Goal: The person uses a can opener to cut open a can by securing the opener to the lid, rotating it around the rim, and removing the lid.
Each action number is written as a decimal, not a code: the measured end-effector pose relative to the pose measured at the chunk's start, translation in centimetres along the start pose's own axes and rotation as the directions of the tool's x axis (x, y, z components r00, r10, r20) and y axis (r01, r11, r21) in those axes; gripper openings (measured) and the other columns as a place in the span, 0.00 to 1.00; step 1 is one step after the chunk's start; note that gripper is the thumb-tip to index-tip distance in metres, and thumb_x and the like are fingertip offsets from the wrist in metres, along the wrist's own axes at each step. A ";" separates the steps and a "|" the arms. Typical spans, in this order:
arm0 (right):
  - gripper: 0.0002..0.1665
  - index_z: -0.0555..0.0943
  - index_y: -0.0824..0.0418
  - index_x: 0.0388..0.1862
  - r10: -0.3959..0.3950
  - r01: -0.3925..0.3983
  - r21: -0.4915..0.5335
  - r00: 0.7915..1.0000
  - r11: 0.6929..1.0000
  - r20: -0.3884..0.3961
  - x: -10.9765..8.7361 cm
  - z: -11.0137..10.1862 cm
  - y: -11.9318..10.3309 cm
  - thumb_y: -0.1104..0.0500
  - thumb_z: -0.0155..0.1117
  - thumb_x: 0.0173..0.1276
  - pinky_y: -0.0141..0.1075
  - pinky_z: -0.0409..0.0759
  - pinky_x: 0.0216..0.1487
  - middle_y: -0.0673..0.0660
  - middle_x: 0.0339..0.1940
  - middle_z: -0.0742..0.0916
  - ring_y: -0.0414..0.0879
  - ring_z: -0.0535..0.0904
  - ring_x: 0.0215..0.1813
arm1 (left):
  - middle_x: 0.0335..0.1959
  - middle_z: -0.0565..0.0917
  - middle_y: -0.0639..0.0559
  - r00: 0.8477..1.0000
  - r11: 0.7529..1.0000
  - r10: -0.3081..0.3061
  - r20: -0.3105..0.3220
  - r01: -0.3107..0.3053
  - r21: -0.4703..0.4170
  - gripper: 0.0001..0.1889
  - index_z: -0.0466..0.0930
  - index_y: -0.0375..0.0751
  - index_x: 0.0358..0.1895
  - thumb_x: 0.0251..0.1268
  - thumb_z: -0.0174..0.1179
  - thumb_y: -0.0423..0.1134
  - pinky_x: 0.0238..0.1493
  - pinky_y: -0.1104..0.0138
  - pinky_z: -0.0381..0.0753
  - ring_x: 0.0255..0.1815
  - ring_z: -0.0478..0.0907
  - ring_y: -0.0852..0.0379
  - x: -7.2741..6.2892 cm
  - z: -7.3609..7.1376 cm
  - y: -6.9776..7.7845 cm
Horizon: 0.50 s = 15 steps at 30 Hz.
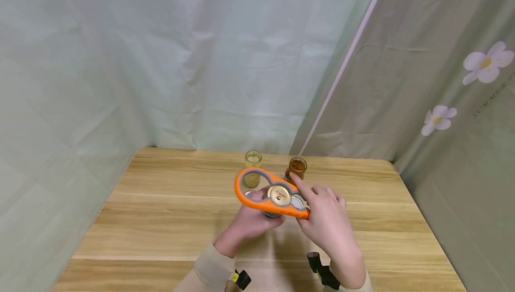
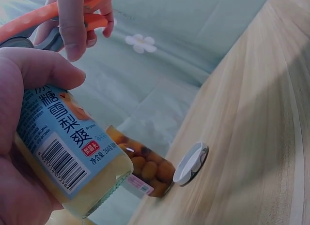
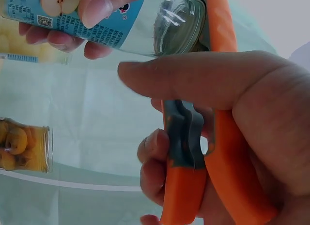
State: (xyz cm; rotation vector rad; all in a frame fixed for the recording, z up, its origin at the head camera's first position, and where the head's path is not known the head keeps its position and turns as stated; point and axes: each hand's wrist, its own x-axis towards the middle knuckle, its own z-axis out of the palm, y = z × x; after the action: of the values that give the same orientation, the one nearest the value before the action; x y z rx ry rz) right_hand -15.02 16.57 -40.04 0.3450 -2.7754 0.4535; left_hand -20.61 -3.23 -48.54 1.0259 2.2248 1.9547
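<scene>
My left hand point(image 1: 255, 221) grips a glass jar point(image 2: 72, 147) with a blue label and pale contents, holding it tilted in the left wrist view. An orange and grey jar opener point(image 1: 251, 204) lies across the top of this jar. Its middle opening surrounds the jar's gold lid point(image 1: 279, 195). My right hand point(image 1: 327, 216) holds the opener at its right end, fingers and thumb wrapped over the orange handles point(image 3: 242, 172). In the head view the opener and left hand hide most of the jar.
Behind the hands on the wooden table point(image 1: 161, 220) stand a lidless jar of amber fruit point(image 1: 297, 166) and, to its left, a lidless jar with pale yellow contents point(image 1: 252, 181). A white-lined lid point(image 2: 191, 163) rests near the amber jar. Curtains point(image 1: 241, 59) enclose the table's back and sides.
</scene>
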 end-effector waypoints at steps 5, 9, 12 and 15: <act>0.45 0.82 0.46 0.72 -0.003 0.005 0.029 0.997 1.000 -0.071 0.1 -0.1 0.0 0.59 0.84 0.52 0.55 0.71 0.48 0.47 0.39 0.86 0.52 0.81 0.45 | 0.58 0.87 0.45 0.999 1.000 0.014 -0.030 -0.014 0.003 0.29 0.84 0.40 0.63 0.55 0.72 0.23 0.57 0.59 0.83 0.54 0.84 0.53 0.0 0.0 -0.1; 0.33 0.88 0.50 0.60 -0.042 0.048 0.040 0.992 0.998 -0.122 0.3 -0.1 0.1 0.57 0.86 0.52 0.53 0.74 0.44 0.45 0.36 0.86 0.49 0.81 0.43 | 0.58 0.87 0.50 0.999 1.000 -0.007 -0.051 0.007 0.004 0.29 0.84 0.43 0.64 0.55 0.73 0.24 0.57 0.60 0.84 0.55 0.84 0.54 -0.1 0.0 0.1; 0.31 0.89 0.53 0.57 -0.108 0.114 0.024 0.981 0.993 -0.158 0.4 0.0 0.4 0.57 0.86 0.51 0.50 0.77 0.40 0.45 0.33 0.86 0.47 0.80 0.37 | 0.57 0.87 0.54 0.998 1.000 -0.002 -0.055 0.002 0.007 0.29 0.84 0.45 0.63 0.55 0.73 0.24 0.57 0.60 0.84 0.54 0.84 0.55 -0.1 -0.1 0.3; 0.30 0.90 0.55 0.56 -0.179 0.184 0.007 0.965 0.983 -0.191 0.6 0.1 0.8 0.58 0.86 0.50 0.47 0.78 0.36 0.46 0.29 0.85 0.44 0.78 0.31 | 0.57 0.87 0.53 0.998 0.999 0.035 -0.046 -0.035 -0.002 0.30 0.83 0.46 0.63 0.55 0.72 0.23 0.56 0.60 0.85 0.53 0.85 0.54 -0.1 -0.1 0.6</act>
State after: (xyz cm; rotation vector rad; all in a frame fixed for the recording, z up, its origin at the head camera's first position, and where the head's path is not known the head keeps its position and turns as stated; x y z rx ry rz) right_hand -15.79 17.19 -40.15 0.5278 -2.5271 0.4512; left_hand -20.30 -3.33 -48.06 1.0363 2.2421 2.0153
